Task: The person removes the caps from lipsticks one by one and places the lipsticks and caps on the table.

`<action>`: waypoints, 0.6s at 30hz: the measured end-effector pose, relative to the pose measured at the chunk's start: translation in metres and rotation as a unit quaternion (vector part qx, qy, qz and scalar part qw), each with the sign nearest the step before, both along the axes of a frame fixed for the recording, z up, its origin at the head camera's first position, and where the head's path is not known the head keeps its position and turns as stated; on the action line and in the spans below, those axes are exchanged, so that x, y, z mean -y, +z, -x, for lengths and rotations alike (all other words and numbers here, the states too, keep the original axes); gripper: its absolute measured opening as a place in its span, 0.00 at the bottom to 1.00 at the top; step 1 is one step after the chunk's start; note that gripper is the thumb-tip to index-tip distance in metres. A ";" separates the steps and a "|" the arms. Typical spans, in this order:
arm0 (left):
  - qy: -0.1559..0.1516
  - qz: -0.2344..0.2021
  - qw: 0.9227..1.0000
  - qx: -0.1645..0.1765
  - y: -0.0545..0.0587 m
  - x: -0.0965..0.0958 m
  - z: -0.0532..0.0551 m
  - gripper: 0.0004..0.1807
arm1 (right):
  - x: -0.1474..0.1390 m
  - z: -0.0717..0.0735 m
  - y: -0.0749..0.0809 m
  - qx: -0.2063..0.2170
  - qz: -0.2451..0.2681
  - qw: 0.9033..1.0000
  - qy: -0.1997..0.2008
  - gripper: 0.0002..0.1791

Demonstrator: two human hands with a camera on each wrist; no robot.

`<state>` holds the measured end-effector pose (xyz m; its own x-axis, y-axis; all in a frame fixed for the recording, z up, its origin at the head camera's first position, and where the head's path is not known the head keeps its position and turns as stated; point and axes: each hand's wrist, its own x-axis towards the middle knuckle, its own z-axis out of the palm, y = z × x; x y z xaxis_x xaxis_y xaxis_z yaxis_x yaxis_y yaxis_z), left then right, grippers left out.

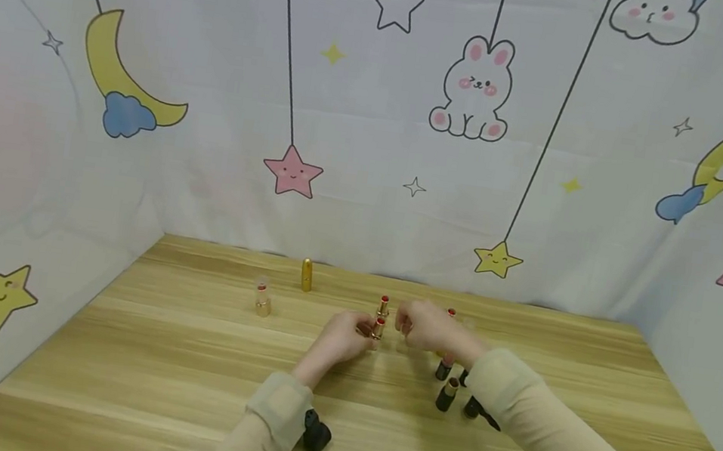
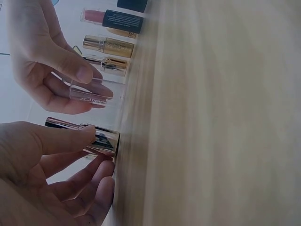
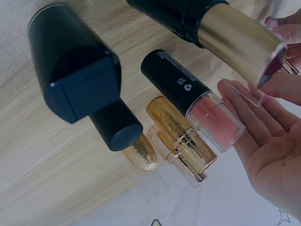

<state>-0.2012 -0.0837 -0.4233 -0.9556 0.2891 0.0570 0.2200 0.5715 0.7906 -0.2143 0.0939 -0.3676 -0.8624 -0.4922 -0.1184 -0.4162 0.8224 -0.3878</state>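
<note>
My left hand (image 1: 347, 336) pinches a gold lipstick (image 1: 378, 328) with a red bullet between thumb and fingers. In the left wrist view this lipstick (image 2: 106, 140) stands uncapped, its base at the tabletop. Just to the right, my right hand (image 1: 430, 326) holds a clear lipstick cap (image 2: 96, 92) with thumb and fingers, apart from the lipstick. The right wrist view shows the right palm (image 3: 277, 155) and part of that cap (image 3: 249, 92). Behind the pinched lipstick stands another gold lipstick with a red tip (image 1: 384, 305).
At the left stand a clear-capped lipstick (image 1: 263, 302) and a gold tube (image 1: 307, 275). Near my right forearm are a black-based pink lipstick (image 1: 444, 368), a black-and-gold lipstick (image 1: 446, 395), a black cap (image 3: 75, 66) and gold lipsticks (image 3: 181, 134). A patterned curtain (image 1: 377, 106) borders the wooden table (image 1: 176, 384).
</note>
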 end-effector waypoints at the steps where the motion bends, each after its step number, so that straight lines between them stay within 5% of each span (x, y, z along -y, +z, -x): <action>1: -0.001 -0.001 1.000 0.000 0.000 0.000 0.000 0.11 | 0.000 0.000 0.000 -0.001 -0.001 1.000 0.001 0.15; 18: 0.000 0.001 1.000 0.011 0.000 0.002 0.000 0.16 | 0.000 -0.006 0.003 0.004 0.017 1.000 0.001 0.15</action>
